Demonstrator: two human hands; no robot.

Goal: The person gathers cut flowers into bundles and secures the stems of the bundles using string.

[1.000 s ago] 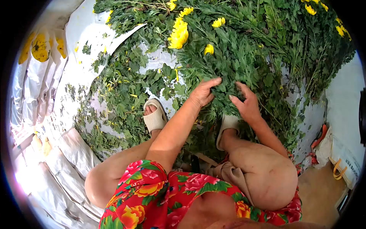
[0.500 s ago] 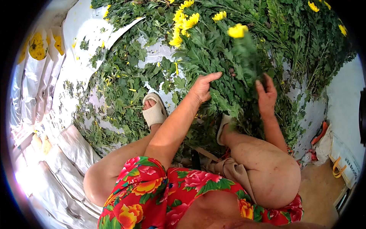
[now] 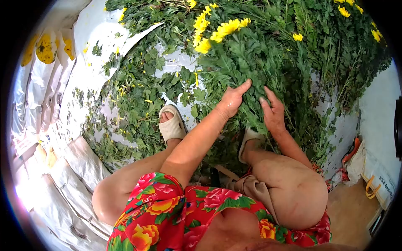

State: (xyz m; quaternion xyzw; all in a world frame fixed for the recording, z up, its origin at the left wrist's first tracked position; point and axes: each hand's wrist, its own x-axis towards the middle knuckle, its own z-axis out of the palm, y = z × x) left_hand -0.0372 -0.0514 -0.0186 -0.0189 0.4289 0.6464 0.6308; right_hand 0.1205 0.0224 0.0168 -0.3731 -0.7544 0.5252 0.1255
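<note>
My left hand (image 3: 232, 100) is closed round the leafy stems of a bunch of yellow chrysanthemums (image 3: 240, 56), its thumb lying along the near side. The yellow heads point away from me, towards the top of the view. On the bunch's right side is my right hand (image 3: 274, 113), thumb and forefinger stretched out and apart against the leaves. Its other fingers are partly hidden. The lower stem ends are hard to make out among the leaves between my feet.
More cut chrysanthemums (image 3: 331, 54) are heaped at the upper right. Loose leaves and petals (image 3: 138, 100) litter the floor at left. Silvery wrapped bundles (image 3: 67, 188) lie along the left edge. A white bag with a yellow handle (image 3: 379, 175) stands at right.
The single flower stem that my right hand held upright and blurred now appears merged with the bunch. My right hand has moved left and down, closer to my left hand.
</note>
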